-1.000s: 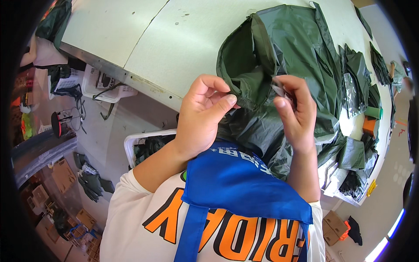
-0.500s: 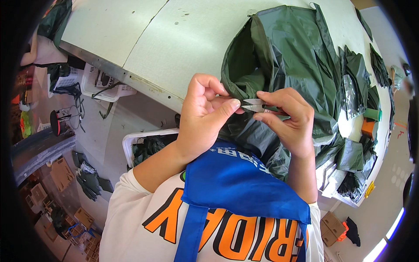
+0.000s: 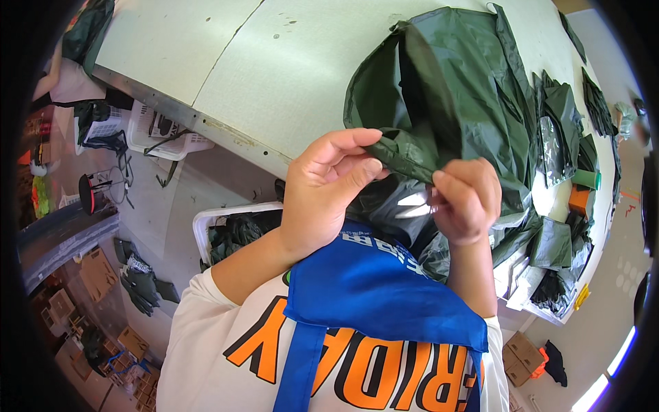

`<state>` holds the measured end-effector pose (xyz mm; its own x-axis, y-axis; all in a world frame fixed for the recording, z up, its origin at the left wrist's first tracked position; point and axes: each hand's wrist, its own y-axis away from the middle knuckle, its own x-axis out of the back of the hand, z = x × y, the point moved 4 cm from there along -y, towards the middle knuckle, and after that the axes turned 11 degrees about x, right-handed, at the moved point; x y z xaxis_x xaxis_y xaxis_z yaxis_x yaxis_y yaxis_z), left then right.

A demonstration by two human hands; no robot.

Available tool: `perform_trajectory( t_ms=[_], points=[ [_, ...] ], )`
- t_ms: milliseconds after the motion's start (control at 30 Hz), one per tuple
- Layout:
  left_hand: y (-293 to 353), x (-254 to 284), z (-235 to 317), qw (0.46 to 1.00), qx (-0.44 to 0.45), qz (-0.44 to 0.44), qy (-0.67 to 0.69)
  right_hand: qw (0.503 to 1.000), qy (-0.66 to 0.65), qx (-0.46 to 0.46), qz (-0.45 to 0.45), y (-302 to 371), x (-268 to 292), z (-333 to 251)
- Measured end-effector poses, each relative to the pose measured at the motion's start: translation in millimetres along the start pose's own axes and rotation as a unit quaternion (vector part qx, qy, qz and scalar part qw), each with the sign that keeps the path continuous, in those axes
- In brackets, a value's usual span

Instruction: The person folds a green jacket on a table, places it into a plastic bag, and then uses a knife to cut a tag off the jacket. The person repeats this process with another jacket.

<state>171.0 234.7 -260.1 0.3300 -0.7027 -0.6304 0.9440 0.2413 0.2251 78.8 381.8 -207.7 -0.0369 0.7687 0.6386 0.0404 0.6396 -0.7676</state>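
A large dark green fabric piece, glossy and bag-like, spreads over the table with its mouth gaping toward me. My left hand pinches the hem between thumb and fingers. A short way to the right, my right hand grips the same hem between thumb and forefinger, so a strip of it is stretched between both hands. Small metal thread snips are also held in the right hand, their blades pointing left below the hem, apart from the cloth edge. The snips' handles are hidden in my palm.
The pale table has a metal edge on the left. Folded green pieces lie at the right. A white bin with dark cloth stands below the table edge. Another person is at the far left.
My right hand has gone from holding the snips' blades at the hem to pinching the hem, with the snips lowered. The hem strip is now drawn out rightward, and the opening's near flap has shifted.
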Motion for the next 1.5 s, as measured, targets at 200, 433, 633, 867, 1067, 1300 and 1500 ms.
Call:
perform_trajectory(
  t_ms=[200,433,633,867,1067,1300,1500],
  points=[
    [3,-8,-1,0.987,0.057,0.007,0.148,0.999,0.033,0.023,0.002,8,1,-22],
    [3,-3,-3,0.989,0.062,0.011,0.131,0.995,-0.044,-0.078,-0.034,25,-8,-25],
    [3,-4,-2,0.993,0.029,0.025,0.108,0.881,-0.303,-0.361,0.032,19,-4,-13],
    [3,-10,0,0.995,0.036,0.014,0.09,0.919,-0.183,-0.348,0.019,4,-7,-12],
    [9,-4,-11,0.992,0.113,-0.048,0.025,0.806,-0.191,-0.559,0.051,7,-24,36],
    [12,31,-13,0.972,0.215,-0.055,-0.074,0.812,-0.211,-0.525,-0.144,38,-71,36],
    [-44,107,-4,0.944,0.165,0.123,-0.26,0.707,-0.373,-0.6,0.011,97,-69,-4]
  ],
)
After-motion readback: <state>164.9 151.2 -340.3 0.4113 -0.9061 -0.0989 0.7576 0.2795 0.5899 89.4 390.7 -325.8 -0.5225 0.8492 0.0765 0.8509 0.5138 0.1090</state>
